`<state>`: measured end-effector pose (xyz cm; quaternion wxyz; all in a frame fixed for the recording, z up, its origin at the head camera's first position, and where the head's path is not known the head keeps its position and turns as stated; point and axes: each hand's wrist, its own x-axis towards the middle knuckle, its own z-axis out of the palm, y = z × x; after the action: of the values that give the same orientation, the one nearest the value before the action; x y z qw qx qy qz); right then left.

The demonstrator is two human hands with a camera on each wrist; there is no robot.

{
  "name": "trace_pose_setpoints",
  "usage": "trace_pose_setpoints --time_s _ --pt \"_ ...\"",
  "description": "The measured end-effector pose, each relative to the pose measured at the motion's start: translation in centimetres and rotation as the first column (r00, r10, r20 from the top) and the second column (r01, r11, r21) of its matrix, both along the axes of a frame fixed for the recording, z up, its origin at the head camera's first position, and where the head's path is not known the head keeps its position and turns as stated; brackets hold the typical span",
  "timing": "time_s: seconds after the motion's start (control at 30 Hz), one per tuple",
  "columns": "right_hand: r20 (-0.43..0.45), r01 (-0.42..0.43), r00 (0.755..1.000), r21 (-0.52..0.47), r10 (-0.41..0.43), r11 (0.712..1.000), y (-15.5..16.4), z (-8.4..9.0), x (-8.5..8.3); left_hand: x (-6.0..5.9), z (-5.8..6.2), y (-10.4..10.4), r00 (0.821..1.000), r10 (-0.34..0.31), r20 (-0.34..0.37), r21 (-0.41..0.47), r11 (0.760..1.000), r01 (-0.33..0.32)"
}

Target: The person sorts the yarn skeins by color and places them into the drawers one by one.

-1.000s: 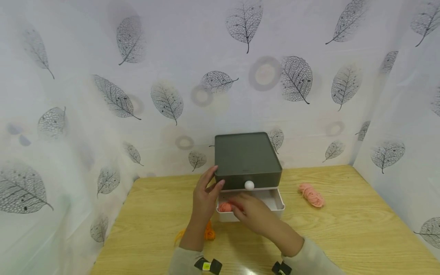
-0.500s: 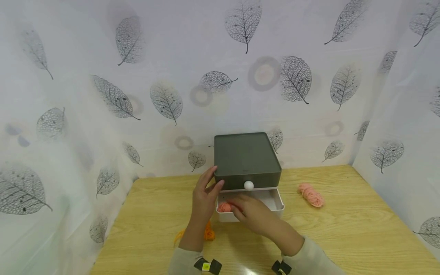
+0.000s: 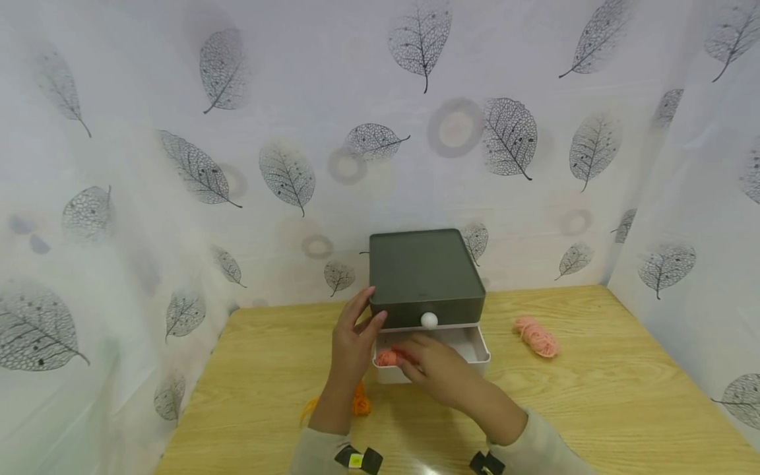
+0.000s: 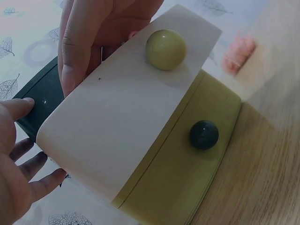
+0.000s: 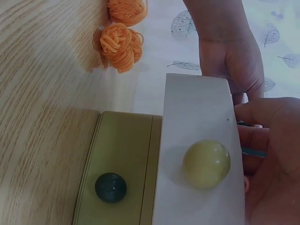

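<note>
A small drawer cabinet (image 3: 424, 264) with a dark grey-green top stands against the back wall. Its white middle drawer (image 3: 388, 375) is pulled out. A coral yarn bundle (image 3: 387, 357) lies at the left inside it. My right hand (image 3: 442, 375) reaches over the drawer's front and pinches the bundle between thumb and fingers; part of the yarn is hidden. With fingers spread, my left hand (image 3: 351, 343) rests on the cabinet's left front corner, thumb on the dark upper front. Both wrist views show the drawer's pale round knob (image 4: 166, 50) and an olive drawer (image 5: 124, 154) beneath.
Right of the cabinet lies a pink yarn bundle (image 3: 538, 337) on the wooden table (image 3: 600, 389). Orange yarn (image 3: 361, 401) sits behind my left forearm; two orange bundles (image 5: 121, 46) appear in the right wrist view. A leaf-patterned curtain (image 3: 332, 79) surrounds the table's back and sides.
The fingers of my right hand shift slightly at the coral yarn, and a little more of it shows between them. My left hand stays on the cabinet corner.
</note>
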<state>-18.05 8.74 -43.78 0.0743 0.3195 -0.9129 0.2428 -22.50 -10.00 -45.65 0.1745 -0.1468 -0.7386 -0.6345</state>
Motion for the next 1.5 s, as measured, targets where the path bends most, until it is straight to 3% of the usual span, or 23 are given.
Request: trace_pose_setpoints --time_s 0.4,0.73,1.17,1.5 --pt "-0.061 0.004 0.998 -0.041 -0.006 0.999 0.4 0.7 0.8 -0.1 -0.2 -0.1 1.0 -0.007 0.027 0.005 1.0 0.006" --pt "-0.136 -0.007 0.991 -0.142 -0.012 0.99 0.8 1.1 1.4 -0.1 -0.2 -0.1 1.0 -0.002 0.016 0.006 1.0 0.002" --pt "-0.317 -0.015 0.945 -0.303 -0.085 0.953 2.1 0.8 1.8 0.0 0.0 0.1 0.999 0.008 0.034 0.013 1.0 -0.008" --pt "-0.307 0.05 0.939 -0.324 -0.155 0.945 3.8 0.9 2.2 0.0 0.0 0.1 0.999 0.0 0.041 0.022 1.0 -0.001"
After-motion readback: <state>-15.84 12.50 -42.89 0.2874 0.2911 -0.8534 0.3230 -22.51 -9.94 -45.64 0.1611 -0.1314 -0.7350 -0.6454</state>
